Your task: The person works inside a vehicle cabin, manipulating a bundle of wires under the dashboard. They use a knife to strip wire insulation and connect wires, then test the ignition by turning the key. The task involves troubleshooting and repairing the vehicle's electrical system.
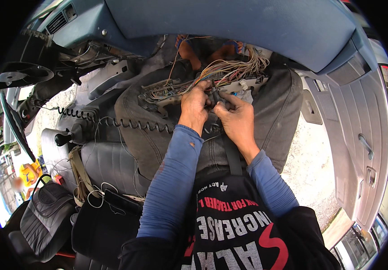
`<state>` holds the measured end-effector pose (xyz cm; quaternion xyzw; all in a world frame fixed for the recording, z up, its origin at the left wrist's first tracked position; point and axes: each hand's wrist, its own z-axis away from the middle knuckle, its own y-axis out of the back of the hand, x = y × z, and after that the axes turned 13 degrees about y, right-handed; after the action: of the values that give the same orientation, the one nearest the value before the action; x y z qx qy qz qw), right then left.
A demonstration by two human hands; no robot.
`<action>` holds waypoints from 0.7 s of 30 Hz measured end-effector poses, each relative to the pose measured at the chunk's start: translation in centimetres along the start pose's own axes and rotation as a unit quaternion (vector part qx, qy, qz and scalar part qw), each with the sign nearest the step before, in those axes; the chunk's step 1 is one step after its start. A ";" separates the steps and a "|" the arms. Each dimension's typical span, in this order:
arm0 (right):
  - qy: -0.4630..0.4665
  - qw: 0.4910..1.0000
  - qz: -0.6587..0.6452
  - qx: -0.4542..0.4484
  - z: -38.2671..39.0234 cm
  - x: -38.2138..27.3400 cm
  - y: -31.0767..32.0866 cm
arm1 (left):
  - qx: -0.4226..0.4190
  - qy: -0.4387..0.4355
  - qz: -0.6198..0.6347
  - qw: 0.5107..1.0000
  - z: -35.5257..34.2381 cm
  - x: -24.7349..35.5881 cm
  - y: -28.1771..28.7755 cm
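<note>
Head view: left hand [194, 105] and right hand [235, 118] meet over the lap, both pinched on a small dark connector [214, 95] between the fingertips. Just beyond, a grey fuse panel [167, 96] rests on the knees, its wire bundle [230, 69] fanned loose toward the blue dashboard [230, 22]. Judging by that, the panel is out and wiring work is midway; most wires look unsorted.

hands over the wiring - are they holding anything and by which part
Both the left hand and right hand pinch a small dark connector on the wire bundle, fingertips on its sides; the exact grip is too small to tell.
</note>
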<state>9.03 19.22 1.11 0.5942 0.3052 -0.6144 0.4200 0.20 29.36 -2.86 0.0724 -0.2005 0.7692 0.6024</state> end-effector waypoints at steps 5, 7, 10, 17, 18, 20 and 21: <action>-0.019 0.999 0.044 -0.017 0.7 -0.6 0.8 | -0.016 0.001 -0.014 1.000 0.3 -0.4 -0.2; 0.011 0.999 0.039 -0.025 0.4 -1.2 0.4 | -0.043 -0.008 -0.013 0.999 0.0 -0.8 0.7; 0.022 0.987 0.153 -0.046 0.3 -0.1 -0.3 | -0.101 -0.037 -0.003 0.994 -2.0 -1.5 2.4; -0.013 0.993 0.110 -0.050 -0.2 -0.6 0.6 | -0.045 -0.040 0.057 0.997 0.0 -1.3 0.5; -0.005 0.994 0.103 -0.048 -0.4 -0.4 0.4 | -0.042 -0.035 0.052 0.997 -0.7 -1.4 0.8; -0.029 0.991 0.110 -0.068 -0.2 -1.2 0.4 | -0.038 -0.027 0.041 0.998 -1.7 -1.7 1.7; -0.022 0.992 0.109 -0.061 -0.2 -0.3 0.7 | -0.044 -0.039 0.024 0.998 -0.6 -1.7 1.0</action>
<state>9.74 19.10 1.51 0.5835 0.2667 -0.5579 0.5265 -0.25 27.85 -4.22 0.0710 -0.2595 0.7705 0.5779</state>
